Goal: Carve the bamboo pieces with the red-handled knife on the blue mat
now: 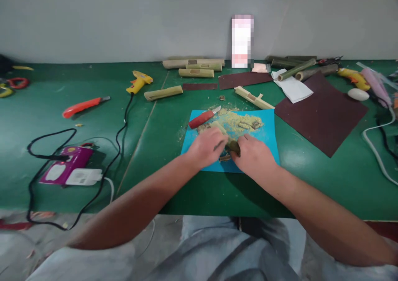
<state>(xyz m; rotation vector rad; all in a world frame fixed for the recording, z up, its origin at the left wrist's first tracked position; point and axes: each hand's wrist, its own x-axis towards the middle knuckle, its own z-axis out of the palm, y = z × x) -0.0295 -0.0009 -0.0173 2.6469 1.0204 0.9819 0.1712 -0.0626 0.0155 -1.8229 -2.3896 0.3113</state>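
My left hand [207,147] and my right hand [254,154] are close together over a blue sheet [264,127]. Both are closed around a short piece of bamboo tube [233,145], whose middle shows between them. The fingers hide much of it. A small dark sliver shows at my left fingertips; what it is I cannot make out. Just beyond my left hand lies a red-handled craft knife [203,118], blade pointing right. Pale bamboo shavings [239,121] are heaped on the sheet's far part, with a few bark-like scraps among them.
Cut bamboo tubes [196,73] lie at the back, more [297,69] at back right. Brown sheets [323,115] and a white paper [292,86] are on the right. Leftward are a yellow glue gun [139,82], an orange cutter [82,107] and a purple power strip [66,164] with cords.
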